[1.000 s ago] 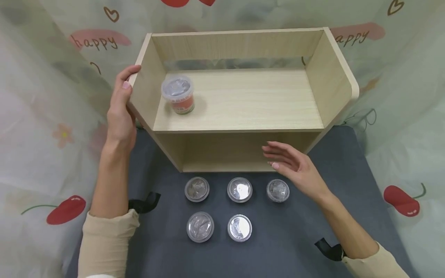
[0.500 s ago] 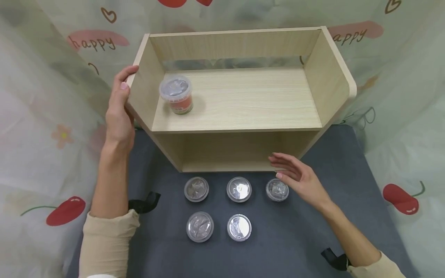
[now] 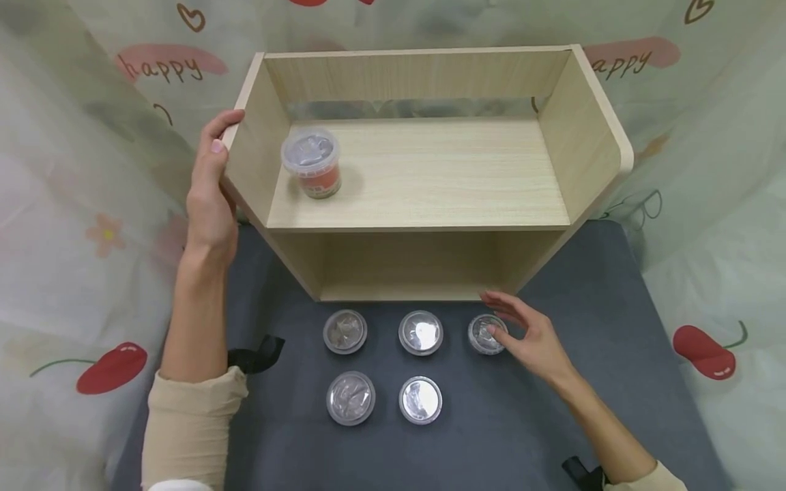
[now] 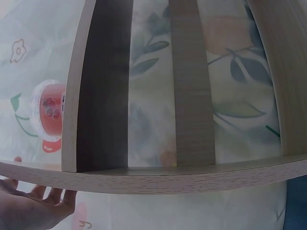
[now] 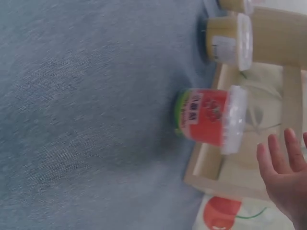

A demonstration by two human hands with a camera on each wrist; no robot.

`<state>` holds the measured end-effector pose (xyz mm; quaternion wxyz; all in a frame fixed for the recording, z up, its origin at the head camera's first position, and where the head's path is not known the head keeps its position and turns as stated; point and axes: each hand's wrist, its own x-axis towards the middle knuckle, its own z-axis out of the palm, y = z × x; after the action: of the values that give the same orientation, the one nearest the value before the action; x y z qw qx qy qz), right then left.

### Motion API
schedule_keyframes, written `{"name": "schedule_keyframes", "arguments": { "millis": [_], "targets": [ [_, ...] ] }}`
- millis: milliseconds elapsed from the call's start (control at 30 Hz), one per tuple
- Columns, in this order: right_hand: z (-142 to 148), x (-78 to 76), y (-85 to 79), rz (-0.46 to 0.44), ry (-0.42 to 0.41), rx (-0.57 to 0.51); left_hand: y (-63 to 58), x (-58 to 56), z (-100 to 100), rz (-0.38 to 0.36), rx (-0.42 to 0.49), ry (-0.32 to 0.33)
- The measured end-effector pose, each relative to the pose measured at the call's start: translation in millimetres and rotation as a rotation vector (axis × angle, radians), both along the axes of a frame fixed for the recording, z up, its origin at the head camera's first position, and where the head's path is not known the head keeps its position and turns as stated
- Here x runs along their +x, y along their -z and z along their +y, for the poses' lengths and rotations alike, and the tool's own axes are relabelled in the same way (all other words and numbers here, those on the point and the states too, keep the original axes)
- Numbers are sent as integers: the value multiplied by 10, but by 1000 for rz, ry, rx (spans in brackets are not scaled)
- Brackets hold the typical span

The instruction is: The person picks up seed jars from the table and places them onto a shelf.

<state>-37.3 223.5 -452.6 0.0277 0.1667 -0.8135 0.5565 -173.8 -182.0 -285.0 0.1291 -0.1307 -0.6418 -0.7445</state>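
Note:
My left hand (image 3: pixel 211 198) grips the edge of the left side panel of a two-tier wooden shelf (image 3: pixel 442 174); in the left wrist view its fingertips (image 4: pixel 67 199) show at the panel. On the upper tier, at the left, stands a clear-lidded plastic cup (image 3: pixel 319 179) with a red label. My right hand (image 3: pixel 535 344) hovers by the rightmost lidded cup (image 3: pixel 481 335) on the table, thumb and fingers spread about its lid. In the right wrist view this cup (image 5: pixel 208 117) is red and green, and the fingers appear apart from it.
More lidded cups stand in front of the shelf: one at back left (image 3: pixel 345 332), one at back middle (image 3: pixel 420 333), one at front left (image 3: pixel 351 399) and one at front middle (image 3: pixel 420 401). A dark grey cloth (image 3: pixel 491 436) covers the table. Patterned curtains (image 3: pixel 724 225) surround it.
My right hand has come down from in front of the lower tier to the rightmost cup. The left hand keeps its hold on the shelf.

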Motion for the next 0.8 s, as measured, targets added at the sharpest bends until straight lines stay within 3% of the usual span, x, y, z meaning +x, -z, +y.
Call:
{"name": "schedule_keyframes", "arguments": {
  "millis": [433, 800],
  "targets": [
    [77, 52, 313, 52, 105, 81, 10, -12, 18, 12, 25, 14],
    [90, 113, 638, -124, 102, 4, 6, -12, -1, 8, 30, 3]
  ]
}}
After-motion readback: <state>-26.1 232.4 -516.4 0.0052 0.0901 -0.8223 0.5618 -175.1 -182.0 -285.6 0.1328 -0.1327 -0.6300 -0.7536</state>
